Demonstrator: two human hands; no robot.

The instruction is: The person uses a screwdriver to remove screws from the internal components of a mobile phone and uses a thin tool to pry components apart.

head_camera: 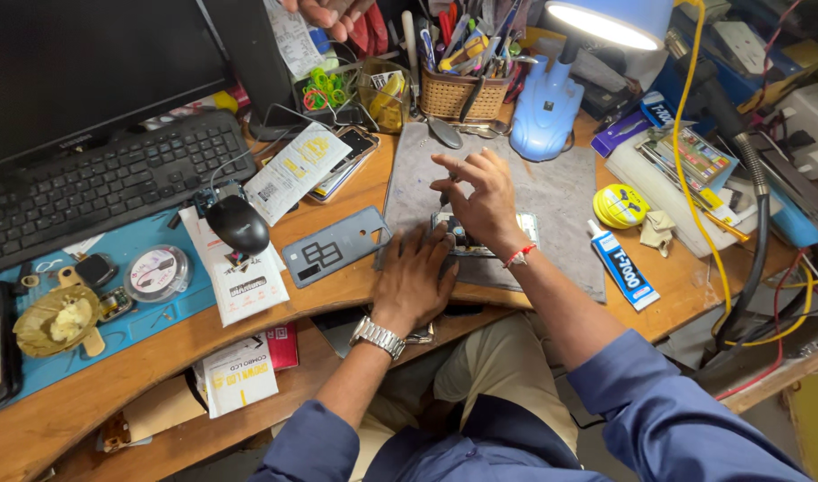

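My left hand [415,272] lies flat, pinning the opened phone [480,234] on the grey mat [552,201], long axis sideways, while my right hand [480,196] just above pinches a thin tool [446,198].

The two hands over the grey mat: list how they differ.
The left hand lies flat, pressing down on the opened phone; the right hand is arched above it, fingers pinching a thin tool. The left wrist carries a metal watch; the right wrist has a red thread band. Both come from blue sleeves and work on the grey mat.
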